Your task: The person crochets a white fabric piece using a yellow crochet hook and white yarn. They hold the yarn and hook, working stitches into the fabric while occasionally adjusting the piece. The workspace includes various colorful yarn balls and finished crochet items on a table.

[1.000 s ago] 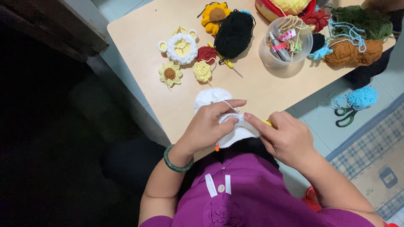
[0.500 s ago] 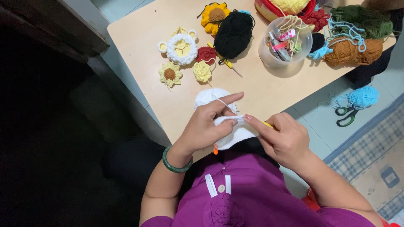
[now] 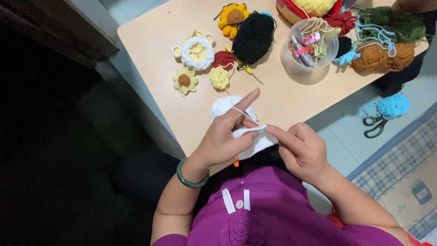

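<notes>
My left hand (image 3: pixel 225 136) pinches a small white crochet piece (image 3: pixel 248 132), with white yarn looped over its raised forefinger. Fingertip to fingertip with it, my right hand (image 3: pixel 302 150) is closed on a crochet hook that is almost hidden; an orange tip (image 3: pixel 236 163) shows below the hands. A white ball of yarn (image 3: pixel 224 105) lies on the table just beyond my left hand. A green bangle (image 3: pixel 189 180) circles my left wrist.
On the beige table (image 3: pixel 150 41): crocheted flowers (image 3: pixel 184 81), a white-rimmed round piece (image 3: pixel 197 52), a sunflower (image 3: pixel 233 17), black yarn (image 3: pixel 254 31), a clear tub of tools (image 3: pixel 309 45), brown yarn (image 3: pixel 380 57), green yarn (image 3: pixel 391 23). Scissors (image 3: pixel 374 126) and blue yarn (image 3: pixel 392 105) lie on the floor.
My left forefinger has lifted and stretched out, drawing the white yarn taut. My right hand has closed over the yellow hook, which no longer shows.
</notes>
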